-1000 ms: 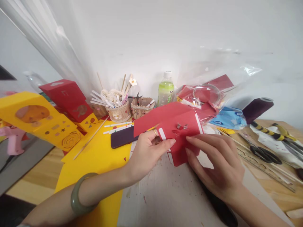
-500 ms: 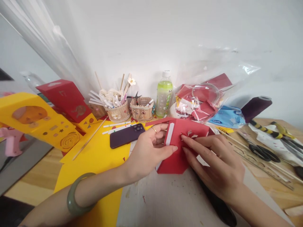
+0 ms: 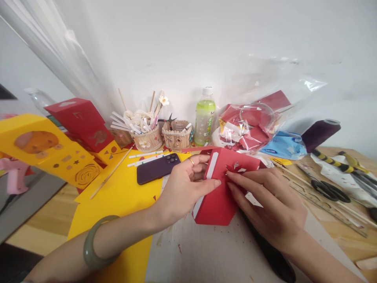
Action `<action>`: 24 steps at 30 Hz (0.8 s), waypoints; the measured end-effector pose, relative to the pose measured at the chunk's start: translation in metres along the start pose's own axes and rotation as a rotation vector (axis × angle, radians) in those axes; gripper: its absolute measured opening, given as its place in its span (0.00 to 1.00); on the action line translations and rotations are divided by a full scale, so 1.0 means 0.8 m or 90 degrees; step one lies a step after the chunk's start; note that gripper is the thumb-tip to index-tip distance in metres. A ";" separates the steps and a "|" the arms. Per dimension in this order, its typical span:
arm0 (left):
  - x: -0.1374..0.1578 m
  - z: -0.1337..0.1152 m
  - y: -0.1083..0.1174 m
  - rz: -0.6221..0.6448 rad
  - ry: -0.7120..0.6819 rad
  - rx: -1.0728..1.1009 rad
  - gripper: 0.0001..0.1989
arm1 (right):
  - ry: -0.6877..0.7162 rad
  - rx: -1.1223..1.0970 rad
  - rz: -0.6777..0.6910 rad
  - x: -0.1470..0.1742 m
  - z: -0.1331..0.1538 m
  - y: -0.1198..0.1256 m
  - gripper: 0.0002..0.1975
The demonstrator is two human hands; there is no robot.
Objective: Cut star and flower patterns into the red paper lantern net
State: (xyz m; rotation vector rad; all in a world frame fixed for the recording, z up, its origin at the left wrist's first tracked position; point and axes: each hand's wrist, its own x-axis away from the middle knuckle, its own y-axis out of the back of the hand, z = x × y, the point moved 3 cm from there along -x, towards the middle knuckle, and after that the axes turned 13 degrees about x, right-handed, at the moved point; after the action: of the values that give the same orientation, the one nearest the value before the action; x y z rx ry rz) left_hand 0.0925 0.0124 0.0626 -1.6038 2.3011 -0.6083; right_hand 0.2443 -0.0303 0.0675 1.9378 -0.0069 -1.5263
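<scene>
A folded red card piece point(image 3: 219, 200) with cut-out holes and white strips along its left edge is held up over the grey board. My left hand point(image 3: 187, 184) grips its left edge, thumb on the front face and fingers behind. My right hand point(image 3: 272, 200) is closed at the right side, its fingertips touching the face just below the small cut-outs. Whether those fingertips pinch a tiny scrap cannot be made out. Below my right hand, a long black object point(image 3: 273, 251) lies on the board. A white paper piece point(image 3: 253, 199) shows beside my right fingers.
Yellow sheet point(image 3: 118, 220) and dark phone point(image 3: 157, 168) lie left. Yellow point(image 3: 50, 145) and red point(image 3: 82, 124) card boxes stand behind. Along the wall are baskets point(image 3: 176, 137), a drink bottle point(image 3: 205, 118) and a plastic bag point(image 3: 250, 122). Scissors point(image 3: 326, 190) and a ruler point(image 3: 321, 204) lie right.
The lower part of the red card has tilted toward me, so more of its face shows. Both hands keep nearly the same places.
</scene>
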 end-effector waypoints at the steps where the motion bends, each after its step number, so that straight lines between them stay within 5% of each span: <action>1: 0.000 0.000 0.000 0.001 0.001 0.001 0.18 | 0.000 0.000 0.000 0.000 0.000 0.000 0.17; 24: 0.003 0.001 -0.001 0.076 -0.076 -0.124 0.12 | 0.024 0.036 0.055 -0.002 -0.003 0.001 0.08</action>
State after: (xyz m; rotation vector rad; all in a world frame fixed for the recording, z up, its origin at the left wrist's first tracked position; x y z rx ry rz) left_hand 0.0925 0.0097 0.0621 -1.5246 2.4062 -0.2591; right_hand 0.2463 -0.0290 0.0693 1.9835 -0.1167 -1.4473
